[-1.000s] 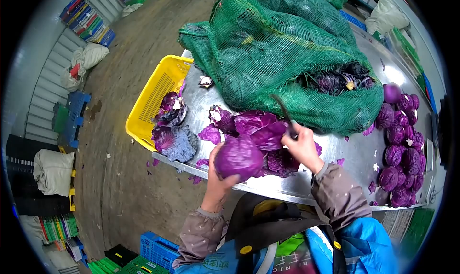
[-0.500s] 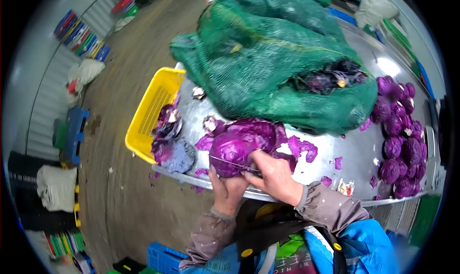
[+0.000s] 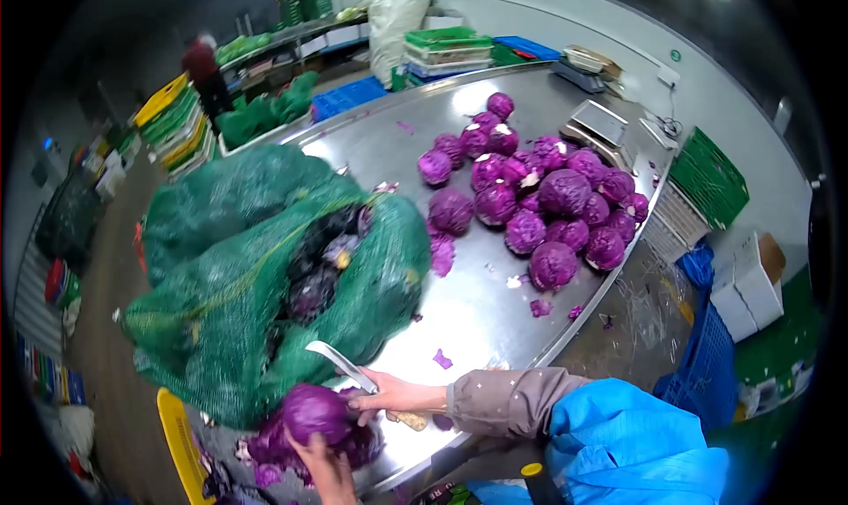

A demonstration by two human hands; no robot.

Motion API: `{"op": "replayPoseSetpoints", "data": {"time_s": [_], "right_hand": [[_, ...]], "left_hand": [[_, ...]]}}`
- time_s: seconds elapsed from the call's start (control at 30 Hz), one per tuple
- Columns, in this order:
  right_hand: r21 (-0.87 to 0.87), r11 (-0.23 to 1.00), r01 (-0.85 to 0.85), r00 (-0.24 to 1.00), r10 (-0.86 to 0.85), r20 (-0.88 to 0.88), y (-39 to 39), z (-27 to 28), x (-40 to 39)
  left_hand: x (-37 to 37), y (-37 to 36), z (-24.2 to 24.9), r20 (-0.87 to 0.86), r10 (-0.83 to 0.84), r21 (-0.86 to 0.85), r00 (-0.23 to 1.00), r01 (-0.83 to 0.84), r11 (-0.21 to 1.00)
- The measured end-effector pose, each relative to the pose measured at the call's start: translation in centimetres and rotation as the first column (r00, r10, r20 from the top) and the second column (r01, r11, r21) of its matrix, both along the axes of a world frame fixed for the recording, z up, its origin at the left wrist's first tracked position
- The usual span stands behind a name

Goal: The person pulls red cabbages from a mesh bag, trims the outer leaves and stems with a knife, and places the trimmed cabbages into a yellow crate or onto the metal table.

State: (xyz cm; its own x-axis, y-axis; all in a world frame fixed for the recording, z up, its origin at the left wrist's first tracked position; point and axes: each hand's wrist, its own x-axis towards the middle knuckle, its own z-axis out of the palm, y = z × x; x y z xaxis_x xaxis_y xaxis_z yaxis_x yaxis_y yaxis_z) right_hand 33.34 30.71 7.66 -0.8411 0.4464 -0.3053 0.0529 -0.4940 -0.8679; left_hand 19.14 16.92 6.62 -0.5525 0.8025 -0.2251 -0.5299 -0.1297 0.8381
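Note:
My left hand (image 3: 325, 471) cups a red cabbage (image 3: 315, 413) from below, at the near edge of the metal table (image 3: 468, 315). In my right hand (image 3: 397, 394) is a knife (image 3: 338, 364). Its blade points up and away to the left, above the cabbage, and the handle end shows below the palm. The fingertips of that hand are against or close to the cabbage's right side. Loose purple leaves (image 3: 269, 448) lie under and around the cabbage. Just beyond is a green mesh sack (image 3: 221, 302), torn open over dark cabbages (image 3: 314, 293).
A pile of trimmed red cabbages (image 3: 565, 196) covers the table's right part. Behind it are scales (image 3: 601, 125). The yellow crate (image 3: 181, 443) with leaves stands at my left. Stacked crates (image 3: 446, 50) are at the back, and a person (image 3: 205, 72) stands far left.
My view has swung right, bringing the cabbage pile and scales into fuller sight. The knife blade, earlier across the cabbage, is now lifted off it. My left hand still holds the cabbage.

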Motion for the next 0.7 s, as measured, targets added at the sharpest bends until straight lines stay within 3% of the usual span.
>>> {"op": "replayPoseSetpoints", "data": {"time_s": [0.03, 0.07, 0.1, 0.17, 0.2, 0.23, 0.27, 0.3, 0.37, 0.43, 0.47, 0.5, 0.53, 0.57, 0.63, 0.7], "right_hand": [[-0.087, 0.995, 0.042, 0.997, -0.048, -0.062, 0.9, -0.9, 1.1], [-0.177, 0.978, 0.106, 0.992, -0.116, -0.046, 2.1, -2.4, 2.5], [-0.264, 0.95, 0.168, 0.983, -0.181, -0.024, 3.2, -2.7, 4.1], [-0.443, 0.823, 0.356, 0.891, -0.442, -0.106, 5.4, -2.4, 7.8], [-0.484, 0.791, 0.374, 0.892, -0.45, -0.045, 7.3, -2.4, 10.2], [-0.45, 0.736, 0.505, 0.807, -0.588, -0.055, 8.9, -2.1, 12.1], [-0.301, 0.815, 0.495, 0.839, -0.538, -0.076, 12.6, -3.8, 15.3], [-0.171, 0.761, 0.626, 0.772, -0.635, 0.001, 16.3, -4.6, 17.7], [0.023, 0.652, 0.758, 0.652, -0.757, -0.045, 20.3, 1.8, 23.2], [0.11, 0.499, 0.86, 0.509, -0.854, -0.106, 24.7, 5.8, 27.8], [0.273, 0.42, 0.865, 0.463, -0.879, -0.114, 27.8, 6.2, 30.9], [0.427, 0.331, 0.842, 0.42, -0.898, -0.132, 30.7, 6.4, 33.9], [0.513, 0.261, 0.817, 0.347, -0.935, -0.076, 32.3, 7.8, 36.1], [0.597, 0.196, 0.778, 0.266, -0.963, -0.03, 33.8, 9.2, 38.2], [0.756, 0.006, 0.655, 0.323, -0.906, -0.273, 39.9, 6.7, 44.2], [0.955, -0.132, 0.266, 0.12, -0.978, -0.169, 43.1, 5.9, 48.0]], "left_hand": [[2.5, 2.2, 1.8, -0.171, -0.013, 0.031, 0.985, 0.018, 0.999], [3.3, 3.5, 1.7, -0.21, -0.136, -0.013, 0.968, 0.136, 0.991], [6.1, 5.3, 4.3, -0.304, -0.155, -0.015, 0.94, 0.158, 0.987], [7.0, 7.5, 2.6, -0.24, -0.37, -0.021, 0.897, 0.377, 0.926], [8.1, 8.7, 3.2, -0.203, -0.452, -0.008, 0.869, 0.46, 0.888], [9.6, 9.6, 3.8, -0.238, -0.439, 0.017, 0.866, 0.455, 0.89], [10.2, 10.2, 4.3, -0.299, -0.477, -0.114, 0.826, 0.465, 0.878], [10.6, 10.7, 4.6, -0.351, -0.52, -0.248, 0.779, 0.458, 0.853], [10.6, 11.2, 2.5, -0.371, -0.577, -0.455, 0.728, 0.399, 0.796], [10.1, 10.8, 0.6, -0.433, -0.558, -0.453, 0.708, 0.364, 0.814], [9.5, 10.1, -0.9, -0.402, -0.515, -0.42, 0.757, 0.348, 0.838], [9.4, 9.9, -1.9, -0.368, -0.468, -0.386, 0.803, 0.326, 0.863], [10.4, 10.2, 0.5, -0.297, -0.42, -0.331, 0.858, 0.32, 0.887], [9.5, 9.5, -2.1, -0.392, -0.387, -0.407, 0.834, 0.22, 0.886], [9.4, 9.3, -2.5, -0.363, -0.324, -0.382, 0.874, 0.178, 0.907], [10.0, 9.9, -2.2, -0.376, -0.303, -0.382, 0.876, 0.152, 0.911]]}}
